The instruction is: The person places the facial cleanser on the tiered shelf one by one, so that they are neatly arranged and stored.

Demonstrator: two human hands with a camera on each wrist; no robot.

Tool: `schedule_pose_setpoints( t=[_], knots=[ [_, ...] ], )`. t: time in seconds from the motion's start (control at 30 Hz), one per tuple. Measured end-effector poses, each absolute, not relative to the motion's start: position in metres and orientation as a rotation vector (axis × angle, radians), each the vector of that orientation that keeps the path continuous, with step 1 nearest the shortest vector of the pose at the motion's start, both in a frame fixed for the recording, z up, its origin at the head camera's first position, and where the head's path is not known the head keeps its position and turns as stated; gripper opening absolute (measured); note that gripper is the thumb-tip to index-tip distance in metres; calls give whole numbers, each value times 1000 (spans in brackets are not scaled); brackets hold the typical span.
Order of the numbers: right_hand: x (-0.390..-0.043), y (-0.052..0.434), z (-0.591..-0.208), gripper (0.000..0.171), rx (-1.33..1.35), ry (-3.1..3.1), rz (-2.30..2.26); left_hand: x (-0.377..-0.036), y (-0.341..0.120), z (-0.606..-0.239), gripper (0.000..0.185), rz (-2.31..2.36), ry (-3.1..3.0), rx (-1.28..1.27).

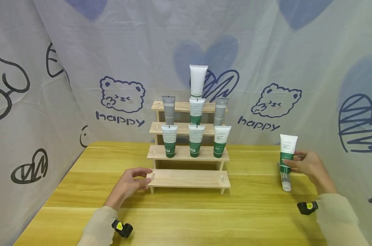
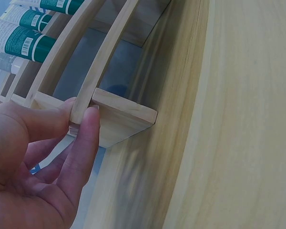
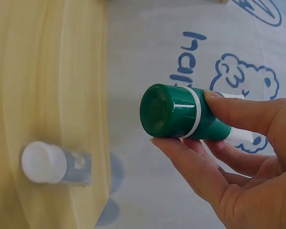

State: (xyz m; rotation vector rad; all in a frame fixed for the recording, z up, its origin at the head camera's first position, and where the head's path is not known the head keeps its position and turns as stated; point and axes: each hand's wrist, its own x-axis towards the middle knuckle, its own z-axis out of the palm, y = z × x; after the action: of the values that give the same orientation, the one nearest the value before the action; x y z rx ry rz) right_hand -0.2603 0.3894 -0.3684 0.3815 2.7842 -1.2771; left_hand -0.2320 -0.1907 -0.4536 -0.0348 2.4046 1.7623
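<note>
My left hand pinches the left end of the lowest shelf of a wooden tiered stand; thumb and forefinger meet at that board in the left wrist view. On the right, my right hand holds a green-and-white squeeze tube upright, cap down, between thumb and fingers. In the right wrist view its green cap faces the camera. Below it a grey tube with a white cap lies on the table, partly hidden behind the held tube in the head view.
Three green-and-white tubes stand on the second shelf from the bottom. Above them, two grey tubes flank another green-and-white one, and a white tube stands on top. A printed cloth hangs behind the wooden table.
</note>
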Motion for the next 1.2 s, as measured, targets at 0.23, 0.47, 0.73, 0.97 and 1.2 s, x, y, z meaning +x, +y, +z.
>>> schedule_pose_setpoints(
  t=[0.23, 0.47, 0.73, 0.97, 1.2],
  knots=[
    [-259, 375, -360, 94, 347, 2801, -1278, -232, -191, -455, 36, 1762, 2406, -25],
    [-258, 363, -353, 90, 253, 2795, -1303, -232, -192, -456, 35, 1752, 2408, -41],
    [-258, 347, -348, 84, 199, 2824, -1280, -231, -192, -456, 35, 1757, 2404, -42],
    [-257, 336, -347, 79, 137, 2818, -1328, -233, -193, -457, 34, 1748, 2402, -53],
    [-254, 323, -343, 77, 105, 2825, -1300, -233, -192, -457, 35, 1749, 2405, -44]
  ],
)
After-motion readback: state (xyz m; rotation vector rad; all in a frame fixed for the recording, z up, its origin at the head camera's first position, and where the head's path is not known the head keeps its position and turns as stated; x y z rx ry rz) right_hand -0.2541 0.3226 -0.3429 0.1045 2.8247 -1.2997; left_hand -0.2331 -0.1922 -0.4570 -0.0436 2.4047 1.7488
